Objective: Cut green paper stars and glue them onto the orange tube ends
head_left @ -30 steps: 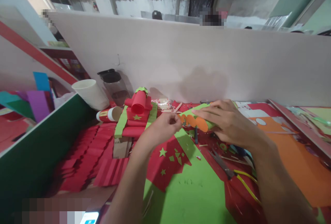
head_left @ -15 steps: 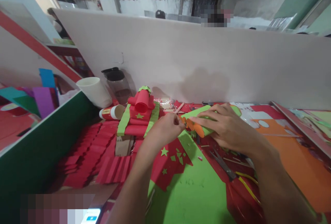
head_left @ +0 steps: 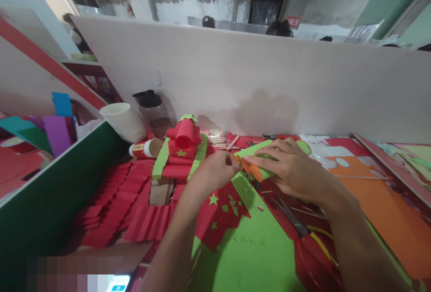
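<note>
Pinched between the closed fingertips of my left hand (head_left: 217,166) is the near end of an orange paper piece (head_left: 253,170) with rounded edges. This piece lies along the front of a green paper roll (head_left: 252,149). My right hand (head_left: 292,164) wraps over the roll from the right, its fingers bent around it. Beneath both hands spreads a green paper sheet (head_left: 256,256). Red paper (head_left: 218,206) with small green stars and scraps overlaps it. Scissors (head_left: 299,227) with yellow handles lie open, below my right hand.
A red and green paper model (head_left: 182,148) stands on a cardboard block (head_left: 160,191) to the left. Beyond it are a dark-lidded bottle (head_left: 153,112), a white cup (head_left: 123,121) and a glue-like tube (head_left: 144,148). Folded red strips (head_left: 117,202), a white partition (head_left: 208,76) and orange sheets (head_left: 387,215) surround the work.
My right hand and the green roll have shifted slightly, and the orange piece is turned a little. The left hand keeps its pinch in nearly the same place.
</note>
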The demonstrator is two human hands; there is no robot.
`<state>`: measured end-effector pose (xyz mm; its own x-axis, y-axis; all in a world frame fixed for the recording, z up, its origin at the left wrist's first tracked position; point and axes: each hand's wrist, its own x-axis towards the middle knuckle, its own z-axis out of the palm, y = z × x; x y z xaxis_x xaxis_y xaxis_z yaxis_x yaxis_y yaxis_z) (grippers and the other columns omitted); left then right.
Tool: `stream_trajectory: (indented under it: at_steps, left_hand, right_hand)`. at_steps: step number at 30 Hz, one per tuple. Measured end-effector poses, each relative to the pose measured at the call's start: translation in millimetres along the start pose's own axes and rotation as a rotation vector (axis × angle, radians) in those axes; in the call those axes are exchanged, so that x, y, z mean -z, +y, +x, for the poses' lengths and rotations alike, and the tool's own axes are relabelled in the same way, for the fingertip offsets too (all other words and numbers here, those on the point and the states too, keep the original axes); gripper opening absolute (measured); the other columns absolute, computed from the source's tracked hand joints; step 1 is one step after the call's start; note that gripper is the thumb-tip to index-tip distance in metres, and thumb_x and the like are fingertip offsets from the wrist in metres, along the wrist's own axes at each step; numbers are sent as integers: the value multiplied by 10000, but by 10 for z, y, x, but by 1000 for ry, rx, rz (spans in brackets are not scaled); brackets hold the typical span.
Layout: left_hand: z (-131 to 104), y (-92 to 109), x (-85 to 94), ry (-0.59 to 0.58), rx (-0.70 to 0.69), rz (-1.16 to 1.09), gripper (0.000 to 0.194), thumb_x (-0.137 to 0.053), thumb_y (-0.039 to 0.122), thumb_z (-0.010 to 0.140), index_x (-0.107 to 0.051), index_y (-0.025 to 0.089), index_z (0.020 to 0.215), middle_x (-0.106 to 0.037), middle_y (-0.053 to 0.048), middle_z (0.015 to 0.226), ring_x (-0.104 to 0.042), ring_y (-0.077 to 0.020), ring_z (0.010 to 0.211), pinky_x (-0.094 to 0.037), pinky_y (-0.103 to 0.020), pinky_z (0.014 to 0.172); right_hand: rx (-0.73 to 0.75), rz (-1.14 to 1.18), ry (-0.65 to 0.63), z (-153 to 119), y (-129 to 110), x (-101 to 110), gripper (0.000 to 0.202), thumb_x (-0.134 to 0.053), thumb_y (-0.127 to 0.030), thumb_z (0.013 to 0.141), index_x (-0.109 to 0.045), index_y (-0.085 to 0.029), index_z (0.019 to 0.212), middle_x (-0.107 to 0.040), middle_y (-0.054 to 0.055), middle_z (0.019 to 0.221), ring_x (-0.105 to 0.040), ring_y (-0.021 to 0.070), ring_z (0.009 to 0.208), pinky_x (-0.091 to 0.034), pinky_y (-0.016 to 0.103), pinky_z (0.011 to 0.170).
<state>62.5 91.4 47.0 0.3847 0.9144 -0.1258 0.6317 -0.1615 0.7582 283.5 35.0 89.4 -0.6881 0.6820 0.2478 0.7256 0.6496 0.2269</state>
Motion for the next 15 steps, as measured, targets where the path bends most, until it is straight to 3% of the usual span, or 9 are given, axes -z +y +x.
stream_trajectory:
  at_steps: [15]
  left_hand:
    - [-35, 115, 13, -28, -9, -43, 229, -563, 364, 766, -495, 198, 623, -468, 21, 573, -393, -119, 529, -257, -275, 505]
  right_hand:
    - [20, 2, -7, 13, -13, 4, 774, -565, 27, 650, -550, -270, 1365, -674, 77, 1228, -523, 312, 1106, -392, 477, 926]
